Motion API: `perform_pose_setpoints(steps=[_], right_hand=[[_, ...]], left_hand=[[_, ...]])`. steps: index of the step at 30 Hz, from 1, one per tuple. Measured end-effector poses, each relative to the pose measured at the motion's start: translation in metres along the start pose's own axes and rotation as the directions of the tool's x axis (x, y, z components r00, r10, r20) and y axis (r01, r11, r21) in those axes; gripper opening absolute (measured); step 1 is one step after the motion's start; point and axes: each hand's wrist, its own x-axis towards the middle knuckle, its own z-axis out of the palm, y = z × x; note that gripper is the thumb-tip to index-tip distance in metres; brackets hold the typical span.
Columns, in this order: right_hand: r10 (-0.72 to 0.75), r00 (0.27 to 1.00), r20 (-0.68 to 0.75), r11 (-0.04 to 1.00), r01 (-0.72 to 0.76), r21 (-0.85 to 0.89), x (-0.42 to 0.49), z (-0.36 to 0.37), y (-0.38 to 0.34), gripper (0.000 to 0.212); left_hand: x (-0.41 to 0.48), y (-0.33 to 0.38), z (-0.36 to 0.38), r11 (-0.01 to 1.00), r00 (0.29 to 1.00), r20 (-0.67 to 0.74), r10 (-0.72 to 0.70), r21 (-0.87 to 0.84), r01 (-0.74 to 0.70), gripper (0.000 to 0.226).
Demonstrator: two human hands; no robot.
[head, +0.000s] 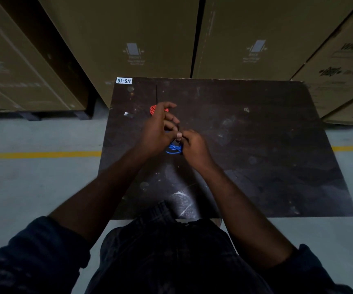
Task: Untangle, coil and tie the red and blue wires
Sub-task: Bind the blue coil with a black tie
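A small coil of blue wire (173, 148) hangs between my two hands above the dark table (256, 145). My left hand (159, 132) grips the coil's upper part with curled fingers, thumb tip near the middle. My right hand (193, 146) pinches the coil from the right side. A red wire bundle (153, 109) lies on the table just beyond my left hand, mostly hidden behind its fingers.
Tall cardboard boxes (128, 39) stand close behind the table and to its right. A white label reading WS-10 (124, 80) sits at the table's far left corner. A yellow floor line (39, 154) runs left of the table.
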Motion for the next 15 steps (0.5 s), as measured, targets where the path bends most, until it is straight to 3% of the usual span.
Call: perform_pose_setpoints(steps=[5,15], right_hand=[[-0.007,1.0,-0.007,0.999,0.007,0.046,-0.003,0.005,-0.006,0.024],[-0.044,0.999,-0.028,0.996,0.047,0.081,-0.003,0.015,-0.017,0.026]], left_hand=[[-0.008,-0.005,-0.001,0.995,0.999,-0.044,0.005,-0.097,-0.009,0.06],[-0.012,-0.017,-0.007,0.957,0.983,-0.084,-0.165,-0.254,0.139,0.03]])
